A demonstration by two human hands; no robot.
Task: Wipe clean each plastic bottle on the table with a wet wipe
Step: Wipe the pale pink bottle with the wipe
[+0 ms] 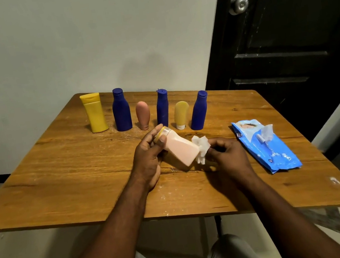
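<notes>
Holding the peach bottle (181, 149) by its upper end, our left hand (149, 156) curls thumb and fingers round the neck just below the yellow cap (161, 132), and the bottle hangs above the wooden table (71, 165). Our right hand (228, 155) pinches a crumpled white wet wipe (200, 148) and presses it against the bottle's flat base.

What matters here is the bottle's long axis. It slants from the cap, up and away to our left, down to the base, which points toward our right hand. So the wipe sits at the end farthest from the left grip, and the whole bare flank lies between the two hands. We judge that the next stroke runs along that axis, from base toward cap. The right hand would travel while the left turns the bottle to bring round the faces we cannot see. The strip under the left fingers would need a change of grip.

Behind the hands, well apart from them, six more bottles stand in a row:
- a yellow bottle (95, 113)
- a left blue bottle (121, 111)
- a pink tube (143, 115) on its cap
- a middle blue bottle (162, 108)
- a yellow tube (180, 114) on its white cap
- a right blue bottle (199, 111)

To our right lies the blue wipe pack (266, 147), flap up, nearer the right hand.
</notes>
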